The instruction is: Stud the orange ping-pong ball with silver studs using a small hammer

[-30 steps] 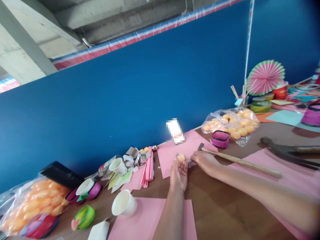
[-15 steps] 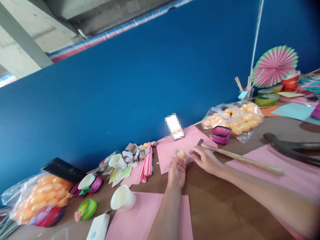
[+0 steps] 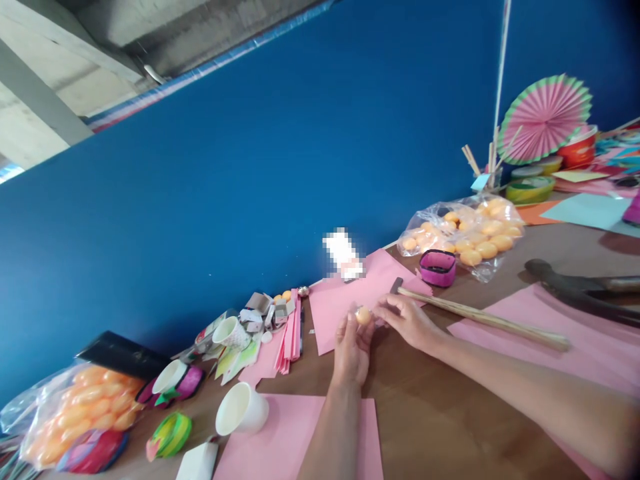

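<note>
My left hand [image 3: 351,347] is palm up with its fingers curled around a small orange ball [image 3: 363,315]. To the right of it, my right hand [image 3: 409,320] has thumb and fingers pinched together close beside the ball. Something small and clear or silvery seems to be at those fingertips, too blurred to name. Pink paper [image 3: 327,313] lies under and beyond both hands. Just past my right hand, a wooden-handled hammer [image 3: 485,319] rests on the table.
Plastic bags of orange balls stand at the left [image 3: 93,400] and at the back right [image 3: 493,230]. A white paper cup [image 3: 243,408] is at the front left. A black-headed hammer [image 3: 575,283], a purple tape roll [image 3: 437,268] and a pink paper fan [image 3: 545,120] are to the right.
My right hand has moved slightly nearer the ball in my left hand. The silvery bit by the right fingertips shows less now. The whole view has shifted a little.
</note>
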A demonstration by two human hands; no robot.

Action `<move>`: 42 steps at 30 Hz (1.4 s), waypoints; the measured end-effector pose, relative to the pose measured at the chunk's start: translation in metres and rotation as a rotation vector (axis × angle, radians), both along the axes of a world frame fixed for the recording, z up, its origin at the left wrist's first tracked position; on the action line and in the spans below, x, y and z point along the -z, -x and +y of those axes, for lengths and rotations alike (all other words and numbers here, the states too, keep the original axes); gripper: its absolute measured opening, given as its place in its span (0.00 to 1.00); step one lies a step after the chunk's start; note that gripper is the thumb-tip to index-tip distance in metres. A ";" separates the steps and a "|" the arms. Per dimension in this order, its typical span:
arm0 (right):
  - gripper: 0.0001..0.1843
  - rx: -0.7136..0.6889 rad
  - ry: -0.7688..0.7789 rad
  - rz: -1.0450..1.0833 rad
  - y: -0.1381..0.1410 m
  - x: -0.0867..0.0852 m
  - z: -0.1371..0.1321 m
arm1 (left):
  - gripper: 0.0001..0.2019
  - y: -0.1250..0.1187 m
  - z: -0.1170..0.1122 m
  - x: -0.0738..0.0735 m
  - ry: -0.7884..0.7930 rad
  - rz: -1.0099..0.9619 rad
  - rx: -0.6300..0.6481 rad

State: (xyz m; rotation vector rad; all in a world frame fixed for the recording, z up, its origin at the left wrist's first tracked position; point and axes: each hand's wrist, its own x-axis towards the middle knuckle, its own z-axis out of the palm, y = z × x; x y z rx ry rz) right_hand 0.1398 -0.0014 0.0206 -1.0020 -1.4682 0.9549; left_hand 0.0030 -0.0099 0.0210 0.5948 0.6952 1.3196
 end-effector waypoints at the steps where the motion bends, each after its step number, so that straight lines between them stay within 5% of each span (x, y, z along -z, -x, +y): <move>1: 0.11 -0.021 0.030 0.030 0.000 0.001 0.001 | 0.16 0.000 -0.001 -0.002 -0.003 0.007 0.010; 9: 0.12 -0.089 0.098 0.173 0.001 0.000 0.003 | 0.24 -0.002 -0.003 -0.003 -0.033 0.098 0.005; 17: 0.14 -0.088 0.174 0.270 0.000 -0.006 -0.002 | 0.17 -0.003 -0.004 -0.002 -0.090 0.130 0.025; 42: 0.13 -0.164 0.183 0.268 -0.001 -0.005 -0.004 | 0.21 -0.006 -0.004 -0.001 -0.098 0.154 -0.008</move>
